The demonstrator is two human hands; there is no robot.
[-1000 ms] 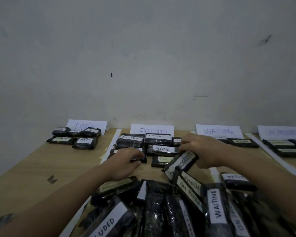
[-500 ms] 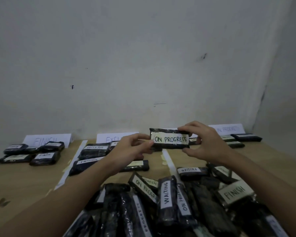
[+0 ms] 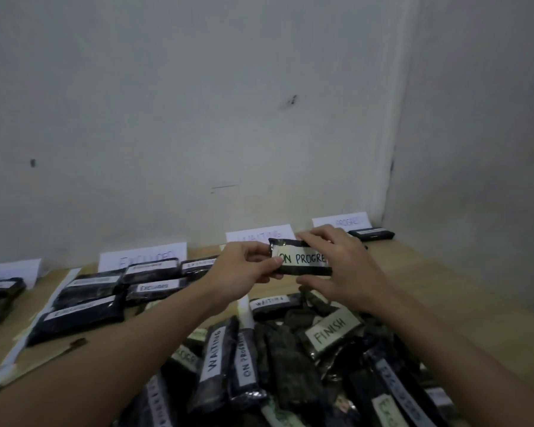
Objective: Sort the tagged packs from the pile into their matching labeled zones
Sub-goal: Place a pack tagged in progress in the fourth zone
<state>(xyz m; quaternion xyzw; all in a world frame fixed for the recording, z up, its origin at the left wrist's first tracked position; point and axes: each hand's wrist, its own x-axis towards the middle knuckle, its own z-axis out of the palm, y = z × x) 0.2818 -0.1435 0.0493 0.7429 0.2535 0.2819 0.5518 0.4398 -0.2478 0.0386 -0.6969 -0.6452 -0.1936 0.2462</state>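
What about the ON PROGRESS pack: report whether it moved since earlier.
Yes. The ON PROGRESS pack rose off the pile, rightward, now before the WAITING sign.

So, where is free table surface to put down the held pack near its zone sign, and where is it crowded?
Bare wood lies right of the right hand, between the pile and the dark pack by the ON PROGRESS sign. The held pack could land there. The pile and the EXCLUDED packs are crowded.
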